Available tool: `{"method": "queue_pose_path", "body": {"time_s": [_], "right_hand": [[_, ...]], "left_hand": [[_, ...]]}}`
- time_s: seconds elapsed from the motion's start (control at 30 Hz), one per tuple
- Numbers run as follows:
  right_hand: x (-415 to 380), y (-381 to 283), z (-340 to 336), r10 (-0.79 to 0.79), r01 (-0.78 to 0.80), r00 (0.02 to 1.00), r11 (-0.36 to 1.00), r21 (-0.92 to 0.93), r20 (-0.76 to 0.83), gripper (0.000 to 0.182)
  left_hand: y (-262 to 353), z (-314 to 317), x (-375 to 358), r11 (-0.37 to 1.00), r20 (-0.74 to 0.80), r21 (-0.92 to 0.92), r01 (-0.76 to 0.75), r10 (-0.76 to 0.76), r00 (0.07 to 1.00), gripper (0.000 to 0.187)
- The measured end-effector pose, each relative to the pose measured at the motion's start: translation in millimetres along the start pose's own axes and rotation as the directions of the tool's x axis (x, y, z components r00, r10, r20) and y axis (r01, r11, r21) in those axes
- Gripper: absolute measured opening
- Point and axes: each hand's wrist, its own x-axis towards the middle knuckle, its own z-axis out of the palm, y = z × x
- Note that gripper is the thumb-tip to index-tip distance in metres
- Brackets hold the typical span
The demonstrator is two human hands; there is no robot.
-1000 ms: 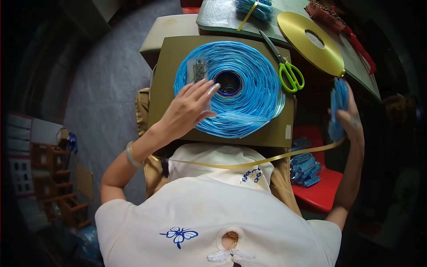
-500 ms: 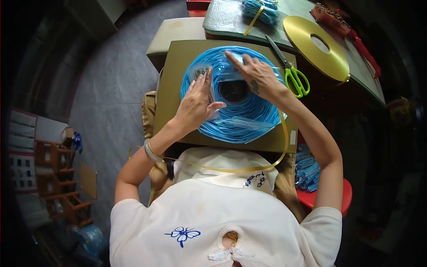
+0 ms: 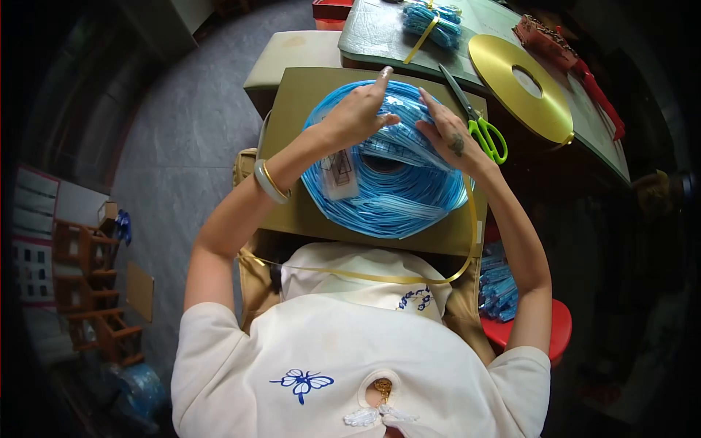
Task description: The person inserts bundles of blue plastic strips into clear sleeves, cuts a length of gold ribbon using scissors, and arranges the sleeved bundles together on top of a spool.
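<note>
A large coil of thin blue plastic strips (image 3: 394,215) lies flat on a brown board or box top (image 3: 281,215) before me. My left hand (image 3: 361,109) rests over the coil's far left part, fingers outstretched and thumb apart. On the far right side, my right hand (image 3: 447,135) is open with its fingers straight. Between the hands, shiny blue plastic (image 3: 405,131) covers the far part of the coil and some of its centre hole. A clear printed plastic piece (image 3: 339,175) sits on the coil's left side. Scissors with green handles (image 3: 488,139) lie right of my right hand.
A roll of gold strap (image 3: 496,69) and a tied blue bundle (image 3: 431,25) are on the table at the back right. A loose gold strap (image 3: 394,278) loops across my lap. More blue strips (image 3: 502,285) lie on a red stool (image 3: 558,328) at right.
My left hand has moved from the coil's left side to its far side, uncovering the printed piece. My right hand has shifted right and nearer. Shiny plastic now spreads over more of the coil.
</note>
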Motion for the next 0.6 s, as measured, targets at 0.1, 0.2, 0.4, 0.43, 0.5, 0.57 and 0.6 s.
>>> {"method": "queue_pose_path", "body": {"time_s": [0.1,0.2,0.4,0.43,0.5,0.57,0.6], "right_hand": [[0.1,3.7,-1.3,0.056,-0.056,0.998,0.998,0.035,0.017,0.058],[4.8,0.1,-9.5,0.133,-0.139,0.989,0.986,0.095,0.063,0.059],[14.3,2.4,-14.6,0.274,-0.288,0.95,0.954,0.086,0.149,0.065],[15.9,4.4,-15.1,0.299,-0.312,0.941,0.948,0.061,0.161,0.067],[19.3,7.0,-20.9,0.332,-0.35,0.923,0.935,0.066,0.193,0.065],[21.5,8.2,-27.0,0.392,-0.425,0.881,0.902,0.079,0.265,0.061],[21.4,9.3,-27.3,0.419,-0.462,0.856,0.883,0.084,0.302,0.059]], "left_hand": [[-1.0,7.3,3.8,0.989,-0.062,0.098,-0.114,0.121,0.991,0.066],[3.4,5.8,0.1,0.976,-0.059,0.08,-0.204,0.209,0.976,0.061],[-1.4,27.4,2.6,0.918,-0.026,0.086,-0.388,0.392,0.92,0.06],[-4.2,33.5,4.9,0.903,-0.014,0.091,-0.421,0.424,0.906,0.062],[-0.9,36.3,7.7,0.905,-0.001,0.083,-0.416,0.418,0.908,0.062],[1.3,39.4,7.6,0.914,0.03,0.068,-0.4,0.399,0.916,0.061],[1.8,40.6,6.6,0.919,0.047,0.06,-0.391,0.389,0.92,0.061]]}}
